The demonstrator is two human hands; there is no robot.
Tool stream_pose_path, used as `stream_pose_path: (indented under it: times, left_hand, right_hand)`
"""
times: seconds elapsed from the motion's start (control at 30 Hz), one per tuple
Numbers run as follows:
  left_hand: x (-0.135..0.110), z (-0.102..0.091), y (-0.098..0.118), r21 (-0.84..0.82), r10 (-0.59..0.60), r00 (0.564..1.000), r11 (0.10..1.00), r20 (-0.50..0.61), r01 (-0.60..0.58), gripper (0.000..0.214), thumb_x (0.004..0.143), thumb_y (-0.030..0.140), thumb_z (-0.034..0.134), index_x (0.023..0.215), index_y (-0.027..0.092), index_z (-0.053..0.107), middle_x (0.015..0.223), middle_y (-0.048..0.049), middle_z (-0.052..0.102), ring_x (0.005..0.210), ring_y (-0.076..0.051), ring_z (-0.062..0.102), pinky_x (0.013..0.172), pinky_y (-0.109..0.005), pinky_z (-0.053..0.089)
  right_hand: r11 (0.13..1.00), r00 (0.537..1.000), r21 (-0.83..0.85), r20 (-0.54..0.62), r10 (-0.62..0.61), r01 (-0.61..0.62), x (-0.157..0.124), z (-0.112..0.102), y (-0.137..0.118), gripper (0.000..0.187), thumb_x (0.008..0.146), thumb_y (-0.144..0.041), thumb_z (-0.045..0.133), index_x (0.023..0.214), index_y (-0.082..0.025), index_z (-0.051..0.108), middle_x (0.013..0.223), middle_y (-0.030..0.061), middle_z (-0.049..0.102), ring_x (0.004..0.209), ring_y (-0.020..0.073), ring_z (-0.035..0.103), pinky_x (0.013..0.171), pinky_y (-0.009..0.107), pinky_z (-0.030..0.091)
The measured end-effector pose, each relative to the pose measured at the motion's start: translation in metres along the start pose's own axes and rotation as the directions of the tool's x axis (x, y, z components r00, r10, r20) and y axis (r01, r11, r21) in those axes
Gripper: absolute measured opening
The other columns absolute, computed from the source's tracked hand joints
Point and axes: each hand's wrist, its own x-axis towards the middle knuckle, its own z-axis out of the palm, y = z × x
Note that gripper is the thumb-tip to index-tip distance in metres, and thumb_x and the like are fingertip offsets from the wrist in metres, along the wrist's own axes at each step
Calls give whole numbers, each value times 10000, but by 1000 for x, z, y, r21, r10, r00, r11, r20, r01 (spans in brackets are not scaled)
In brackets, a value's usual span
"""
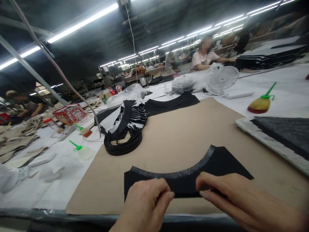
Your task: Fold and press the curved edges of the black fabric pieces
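In front of me lies a black fabric piece (pixel 183 185) with a curved cut-in far edge and a grey fuzzy band along that curve. My left hand (pixel 152 196) pinches its near edge left of the middle, thumb against curled fingers. Farther right, my right hand (pixel 222 190) has the same near edge between thumb and bent fingers. The piece rests on a tan board (pixel 169 141); parts of it are hidden beneath my hands. Beyond it sit a coil of black strip (pixel 124 146) and another curved black piece (pixel 172 103).
On the right, a pale slab (pixel 277 149) carries grey-black material. A bottle with a green nozzle (pixel 259 103) and a white fan (pixel 222 79) stand behind. More green-tipped bottles (pixel 83 151) are at left, near a red patterned box (pixel 70 114). Co-workers (pixel 205 59) sit farther back.
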Motion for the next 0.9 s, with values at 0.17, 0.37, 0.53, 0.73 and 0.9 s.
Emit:
stream_pose_path:
  times: [0.17,0.37,0.53,0.73,0.9]
  left_hand:
    - [3,29,-11,-83,-214,951,968,225,237,122,788,304,605,695,266,673,593,52,558,617,-132,502,548,-246,270]
    - [33,39,-17,0,-288,957,958,31,288,131,792,298,622,670,252,640,643,55,626,655,-139,548,584,-254,266]
    - [49,40,-22,-118,-257,964,958,60,263,158,775,355,639,668,242,663,607,55,603,617,-130,538,561,-244,285]
    - [62,52,-31,-132,-317,941,934,115,331,132,722,337,671,653,226,690,603,40,603,611,-136,524,548,-243,289]
    - [73,57,-32,-29,-369,928,928,56,371,89,734,302,672,673,241,689,678,37,646,676,-147,561,583,-251,297]
  right_hand:
    - [988,969,132,244,48,-82,-6,12,12,242,917,-421,459,810,-291,632,778,24,650,724,200,603,627,272,425]
    - [987,963,36,226,146,-158,23,18,14,218,906,-292,439,736,-224,559,719,1,620,670,161,551,579,259,322]
    - [983,963,-63,198,184,-175,44,13,19,219,868,-270,498,673,-208,576,629,-3,594,594,148,512,541,264,248]
    - [977,956,-75,206,209,-197,56,9,22,224,850,-298,541,651,-206,590,637,6,605,614,160,522,545,260,254]
    - [967,944,-110,215,251,-232,67,14,29,186,856,-279,546,699,-212,621,662,13,634,627,168,558,556,266,271]
